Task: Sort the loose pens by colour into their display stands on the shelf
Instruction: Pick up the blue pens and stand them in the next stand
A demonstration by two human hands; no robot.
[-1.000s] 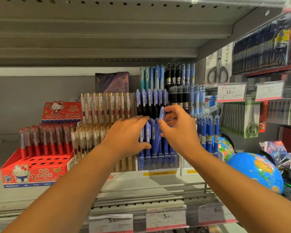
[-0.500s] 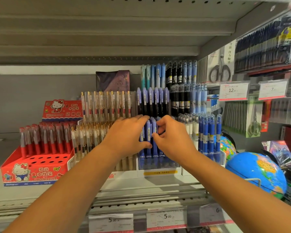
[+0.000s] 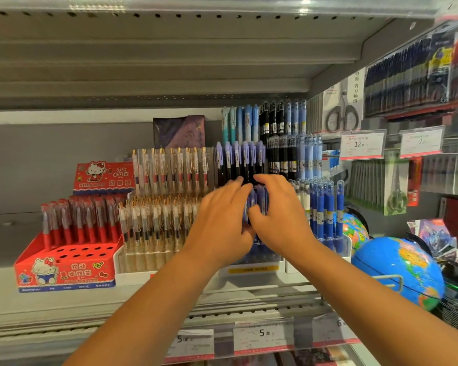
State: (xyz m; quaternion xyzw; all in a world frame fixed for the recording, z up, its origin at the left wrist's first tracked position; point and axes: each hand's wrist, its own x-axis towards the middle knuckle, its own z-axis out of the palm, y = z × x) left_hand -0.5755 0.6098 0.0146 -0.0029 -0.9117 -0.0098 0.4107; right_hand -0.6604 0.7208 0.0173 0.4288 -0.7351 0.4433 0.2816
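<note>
1. The cartoon-cat stand [image 3: 64, 270] sits at the left end of the shelf [image 3: 64, 299], near its front edge. A matching box [image 3: 103, 178] stands behind it, towards the back.
2. Just right of it is the clip-pen stand [image 3: 154, 233], its rows stepping up towards the back, with a flat box [image 3: 179, 132] behind it.
3. The middle stand [image 3: 251, 270] comes next on the right.
4. The left hand [image 3: 220, 223] and right hand [image 3: 280, 215] meet side by side before it, on its front-row pens [image 3: 259, 199].
5. The end stand [image 3: 325, 207] is right of that. Beyond it, the small globe [image 3: 352, 228] sits behind the large globe [image 3: 397, 270].
6. Price tags [image 3: 262, 334] line the shelf's front edge.
</note>
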